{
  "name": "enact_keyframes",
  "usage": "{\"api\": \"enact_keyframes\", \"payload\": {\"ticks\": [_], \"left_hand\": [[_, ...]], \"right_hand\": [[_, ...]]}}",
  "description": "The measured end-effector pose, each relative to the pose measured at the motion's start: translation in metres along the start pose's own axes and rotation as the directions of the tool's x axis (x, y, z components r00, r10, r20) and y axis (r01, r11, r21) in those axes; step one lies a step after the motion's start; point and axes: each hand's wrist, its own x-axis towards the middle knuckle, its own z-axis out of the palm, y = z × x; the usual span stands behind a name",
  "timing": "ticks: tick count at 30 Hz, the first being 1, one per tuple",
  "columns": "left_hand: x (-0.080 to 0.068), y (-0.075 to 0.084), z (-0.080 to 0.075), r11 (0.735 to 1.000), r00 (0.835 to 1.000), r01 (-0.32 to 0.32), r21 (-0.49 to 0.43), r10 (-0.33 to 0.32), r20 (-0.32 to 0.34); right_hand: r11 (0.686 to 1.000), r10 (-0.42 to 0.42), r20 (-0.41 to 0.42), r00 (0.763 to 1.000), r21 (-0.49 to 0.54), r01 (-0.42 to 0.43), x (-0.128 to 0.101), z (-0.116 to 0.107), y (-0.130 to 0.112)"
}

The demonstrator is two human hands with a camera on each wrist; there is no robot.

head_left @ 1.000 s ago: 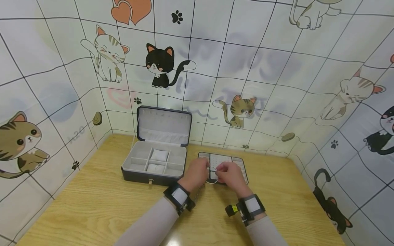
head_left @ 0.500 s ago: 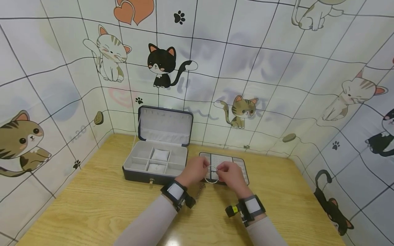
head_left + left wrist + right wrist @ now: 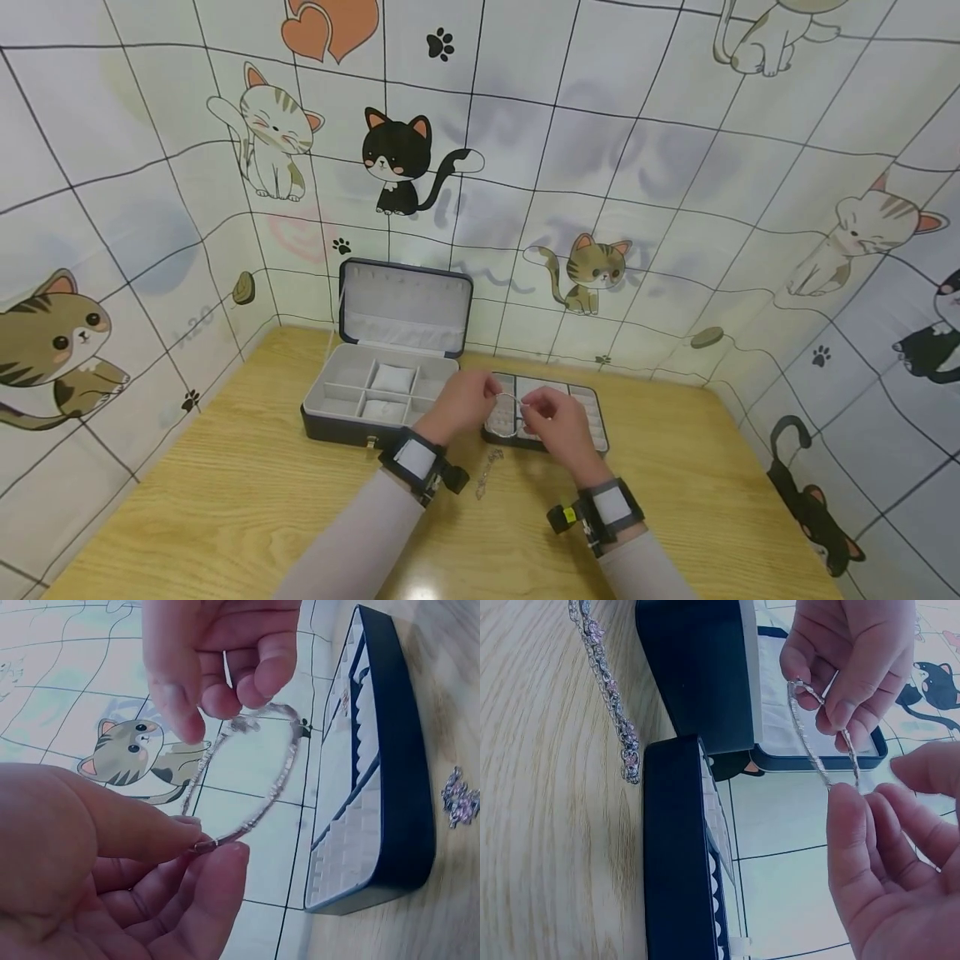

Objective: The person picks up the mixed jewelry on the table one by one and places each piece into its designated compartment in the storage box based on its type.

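A thin silver bangle (image 3: 508, 414) hangs in the air between both hands, over the near left corner of a flat dark earring tray (image 3: 592, 417). My left hand (image 3: 489, 392) pinches its left side between thumb and forefinger (image 3: 217, 862). My right hand (image 3: 529, 408) pinches the opposite side with curled fingers (image 3: 255, 679). In the right wrist view the bangle (image 3: 810, 742) runs from the left hand (image 3: 840, 697) down to my right thumb (image 3: 851, 825). A sparkly chain bracelet (image 3: 487, 472) lies loose on the wooden table below the hands.
An open dark jewelry box (image 3: 322, 412) with grey compartments and two white cushions stands left of the tray, its lid upright. Cat-print sheets wall in the table on three sides. Bare wood (image 3: 225, 500) stretches in front and to the left.
Both hands have lifted the bangle slightly up and away from me. The chain bracelet on the table below them now shows in full.
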Motion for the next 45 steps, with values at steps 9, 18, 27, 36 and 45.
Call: {"api": "enact_keyframes", "payload": {"ticks": [9,18,27,36,45], "left_hand": [[-0.002,0.002,-0.013,0.999,0.999,0.016,0.043,-0.015,-0.031],[-0.007,-0.004,-0.045,0.996,0.990,0.016,0.088,-0.004,-0.142],[-0.009,-0.024,-0.065,0.996,0.987,0.078,0.034,-0.073,-0.146],[-0.007,-0.040,-0.073,0.985,0.984,0.160,0.067,-0.154,-0.088],[-0.007,-0.061,-0.078,0.973,0.981,0.192,0.128,-0.187,-0.048]], "right_hand": [[0.994,-0.026,-0.024,0.999,0.101,0.028,-0.002,0.003,-0.001],[0.996,-0.090,0.013,0.996,0.030,0.090,-0.011,0.023,-0.011],[0.989,-0.140,0.108,0.984,-0.021,0.143,-0.024,0.044,-0.018],[0.985,-0.157,0.150,0.976,-0.048,0.166,-0.029,0.062,-0.022],[0.988,-0.150,0.098,0.984,-0.029,0.154,-0.031,0.078,-0.025]]}}
